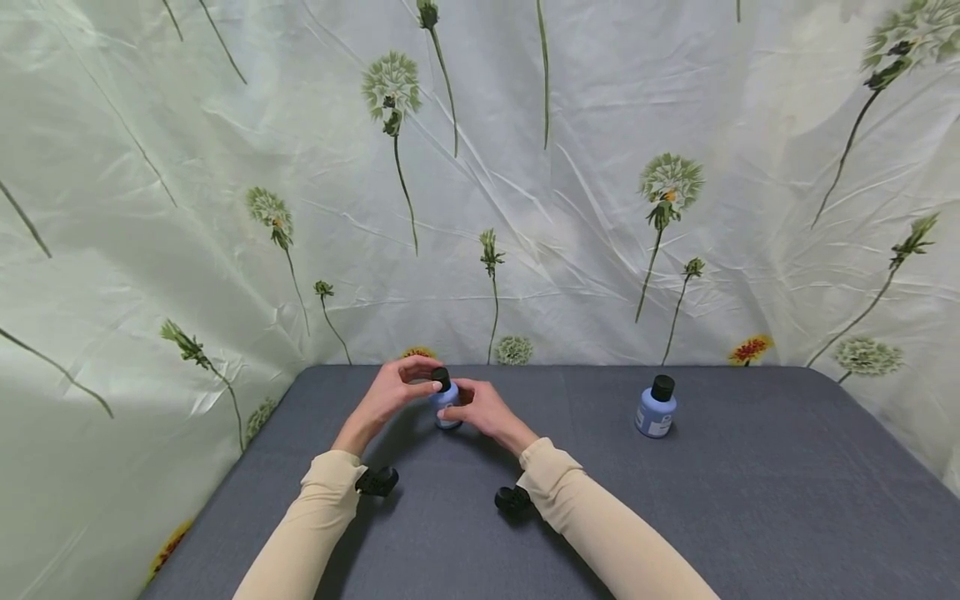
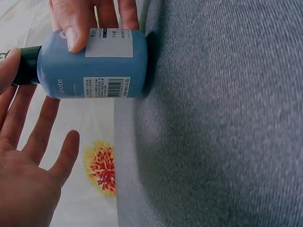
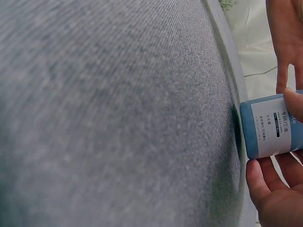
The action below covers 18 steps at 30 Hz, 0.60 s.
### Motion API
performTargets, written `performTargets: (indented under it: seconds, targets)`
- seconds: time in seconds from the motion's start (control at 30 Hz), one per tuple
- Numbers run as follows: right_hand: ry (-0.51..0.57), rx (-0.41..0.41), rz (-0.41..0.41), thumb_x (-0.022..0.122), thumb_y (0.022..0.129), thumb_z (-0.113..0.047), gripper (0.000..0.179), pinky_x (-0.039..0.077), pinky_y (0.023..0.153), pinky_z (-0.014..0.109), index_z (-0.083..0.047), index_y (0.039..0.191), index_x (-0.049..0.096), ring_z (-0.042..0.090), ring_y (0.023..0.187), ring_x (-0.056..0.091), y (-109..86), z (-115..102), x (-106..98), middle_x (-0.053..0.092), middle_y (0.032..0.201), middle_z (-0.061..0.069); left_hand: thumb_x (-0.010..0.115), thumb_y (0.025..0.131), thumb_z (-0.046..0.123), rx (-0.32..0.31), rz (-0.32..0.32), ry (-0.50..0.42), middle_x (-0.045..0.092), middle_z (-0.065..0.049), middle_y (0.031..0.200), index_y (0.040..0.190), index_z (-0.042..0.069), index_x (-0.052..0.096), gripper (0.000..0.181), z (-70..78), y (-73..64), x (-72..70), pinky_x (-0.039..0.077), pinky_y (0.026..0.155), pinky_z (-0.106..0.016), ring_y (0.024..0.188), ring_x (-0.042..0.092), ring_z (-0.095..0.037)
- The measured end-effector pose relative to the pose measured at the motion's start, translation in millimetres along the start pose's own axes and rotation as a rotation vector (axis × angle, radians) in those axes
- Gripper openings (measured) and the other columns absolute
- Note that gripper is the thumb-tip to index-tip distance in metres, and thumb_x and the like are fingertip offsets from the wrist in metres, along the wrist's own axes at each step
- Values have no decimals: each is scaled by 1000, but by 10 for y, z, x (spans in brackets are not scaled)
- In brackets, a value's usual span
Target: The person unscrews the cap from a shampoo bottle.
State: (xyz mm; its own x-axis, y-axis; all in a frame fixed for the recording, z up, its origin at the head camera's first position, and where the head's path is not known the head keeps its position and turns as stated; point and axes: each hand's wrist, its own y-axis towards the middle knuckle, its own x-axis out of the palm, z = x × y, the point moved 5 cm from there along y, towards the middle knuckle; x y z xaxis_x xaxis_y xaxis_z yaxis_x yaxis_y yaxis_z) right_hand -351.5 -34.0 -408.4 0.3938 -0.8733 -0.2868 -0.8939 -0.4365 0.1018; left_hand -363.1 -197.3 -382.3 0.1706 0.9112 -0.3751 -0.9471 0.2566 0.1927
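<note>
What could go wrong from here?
1. The left hand pinches the black cap while the right hand holds the blue bottle; if the cap gets turned, the body might slip and twist in that grip.
2. The bottle is near the far edge of the table, so a forward shove could perhaps push it off.

Leaving wide passage over the tabletop [image 1: 780,483] between right hand [image 1: 487,410] and lone bottle [image 1: 657,414] — running into hanging cloth [image 1: 592,250] along the back edge.
</note>
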Motion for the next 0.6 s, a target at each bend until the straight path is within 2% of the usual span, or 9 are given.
performTargets:
  seconds: [0.17, 0.33, 0.47, 0.6]
  targets:
    - [38, -13, -24, 74, 88, -8, 53, 50, 87, 39, 1, 136, 55, 26, 105, 63, -85, -51, -41, 65, 119, 19, 76, 88, 19, 13, -12, 2, 67, -10, 115, 122, 7, 67, 37, 38, -15, 53, 47, 91, -44, 110, 61, -27]
    - [42, -20, -33, 72, 88, -6, 53, 51, 87, 40, 5, 137, 53, 32, 108, 61, -161, -114, -99, 63, 122, 24, 77, 87, 20, 14, -10, -10, 67, -8, 115, 121, 10, 68, 37, 59, -9, 97, 47, 90, -44, 109, 62, -24]
    - [14, -36, -5, 74, 88, -11, 53, 51, 86, 40, 1, 136, 56, 26, 105, 63, -136, -15, -121, 66, 117, 16, 78, 87, 20, 17, -3, -21, 67, -7, 114, 118, 13, 69, 34, 91, -20, 135, 47, 90, -43, 109, 62, -26]
    - [-2, -41, 7, 75, 87, -13, 53, 51, 85, 39, -3, 136, 58, 23, 104, 63, -189, -10, -148, 67, 116, 12, 78, 87, 19, 35, -4, -42, 68, -8, 113, 120, 9, 68, 35, 118, -42, 182, 48, 89, -42, 108, 63, -30]
